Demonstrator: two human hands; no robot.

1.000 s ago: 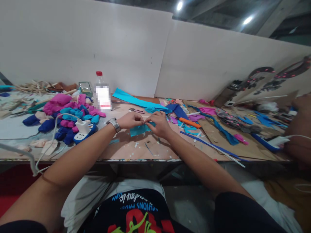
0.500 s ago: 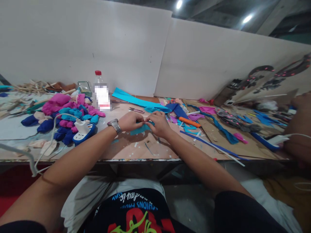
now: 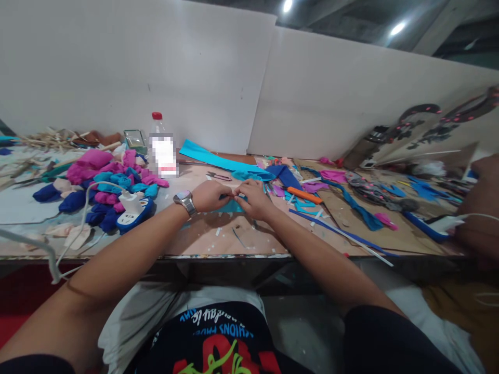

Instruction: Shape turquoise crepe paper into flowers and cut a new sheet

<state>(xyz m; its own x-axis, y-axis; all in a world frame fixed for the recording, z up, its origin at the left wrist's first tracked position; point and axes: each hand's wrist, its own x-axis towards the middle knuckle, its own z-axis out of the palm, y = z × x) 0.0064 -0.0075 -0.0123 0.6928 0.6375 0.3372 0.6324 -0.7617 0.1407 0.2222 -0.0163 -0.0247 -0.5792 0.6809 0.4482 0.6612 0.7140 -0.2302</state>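
Over the middle of the table, my left hand [image 3: 211, 196] and my right hand [image 3: 252, 199] meet at the fingertips. Both are closed in a pinch on a small piece of turquoise fabric [image 3: 233, 206], which shows just below the fingers. The hands cover most of it. A watch sits on my left wrist. Just beyond the hands lie a long turquoise fabric strip [image 3: 218, 157], a crumpled bit of turquoise cloth and a pair of thread snips [image 3: 219, 176].
To the left are a heap of pink, blue and turquoise fabric bundles [image 3: 91, 158], a power strip [image 3: 134, 214] and a red-capped bottle [image 3: 157, 124]. An orange-handled cutter [image 3: 304, 196] and fabric scraps lie right. Another person's arm [image 3: 481, 208] is at the far right.
The turquoise fabric has been drawn up under my fingers, so less of it hangs below them. Both hands stay pinched together in nearly the same place.
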